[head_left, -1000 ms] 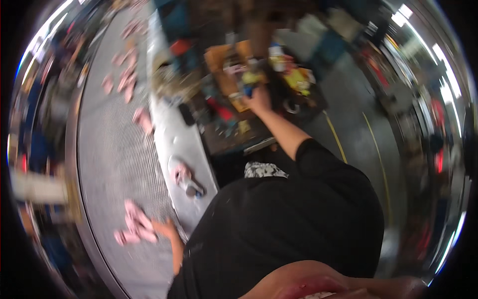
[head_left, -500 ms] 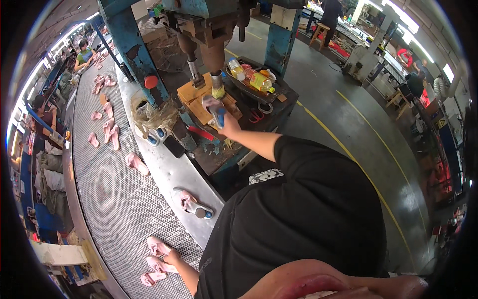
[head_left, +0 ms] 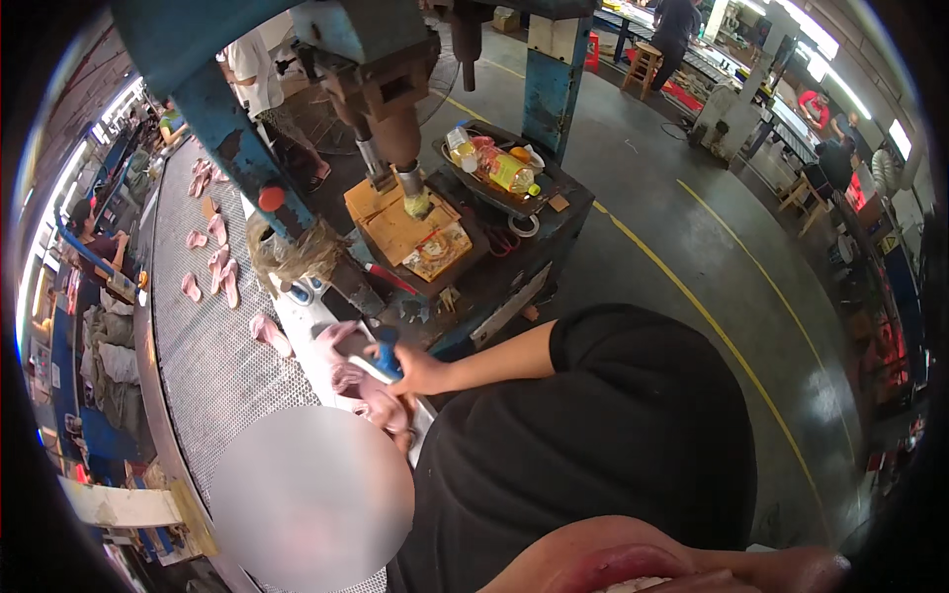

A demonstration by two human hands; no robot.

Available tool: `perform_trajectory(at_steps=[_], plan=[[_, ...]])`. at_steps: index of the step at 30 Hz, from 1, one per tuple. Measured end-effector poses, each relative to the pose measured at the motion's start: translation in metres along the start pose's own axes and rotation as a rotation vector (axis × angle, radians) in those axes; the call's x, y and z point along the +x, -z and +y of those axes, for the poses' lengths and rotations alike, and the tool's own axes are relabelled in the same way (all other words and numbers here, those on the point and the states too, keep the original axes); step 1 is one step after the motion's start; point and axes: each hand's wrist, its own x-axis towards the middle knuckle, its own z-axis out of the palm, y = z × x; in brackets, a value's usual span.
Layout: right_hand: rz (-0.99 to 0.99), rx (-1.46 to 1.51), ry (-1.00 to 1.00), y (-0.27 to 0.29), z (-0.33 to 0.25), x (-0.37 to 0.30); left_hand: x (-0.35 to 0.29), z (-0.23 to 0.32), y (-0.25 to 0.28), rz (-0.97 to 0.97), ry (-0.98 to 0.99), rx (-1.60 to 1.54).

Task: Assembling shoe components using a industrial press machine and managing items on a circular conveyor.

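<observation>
My right hand (head_left: 423, 373) is closed on a blue-and-white shoe last (head_left: 386, 354) over the metal ledge beside the conveyor. Pink slippers (head_left: 346, 376) crowd right up against the last; whether one is still fitted on it I cannot tell. Just below, my left hand (head_left: 403, 435) grips a pink slipper (head_left: 381, 403), partly covered by a blurred grey disc. Ahead stands a blue press, its ram pad (head_left: 417, 205) above a wooden block (head_left: 435, 252) with a patterned piece on top.
Pink slippers (head_left: 229, 282) lie along the mesh conveyor (head_left: 203, 361) on the left. A tray (head_left: 514, 206) with bottles, red scissors (head_left: 502, 242) and a tape roll (head_left: 524, 225) rest on the press table. People work farther off; one stands behind the press.
My right hand has come back from under the press to the ledge with the last. My left hand has risen from the conveyor toward it with pink slippers.
</observation>
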Motion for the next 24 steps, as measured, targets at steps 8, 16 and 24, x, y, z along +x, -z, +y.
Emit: perform_trajectory(at_steps=[8,16,24], plan=[[-0.445,0.147,-0.007,0.055,0.000,-0.007,0.082,0.059,-0.021,0.431,-0.387,0.113],[-0.134,0.114,-0.118,0.090,0.038,-0.008,0.112,-0.071,-0.063,0.060,-0.169,0.889],[0.079,-0.306,-0.033,0.167,0.091,0.037,0.111,-0.060,-0.056,0.104,-0.023,0.971]])
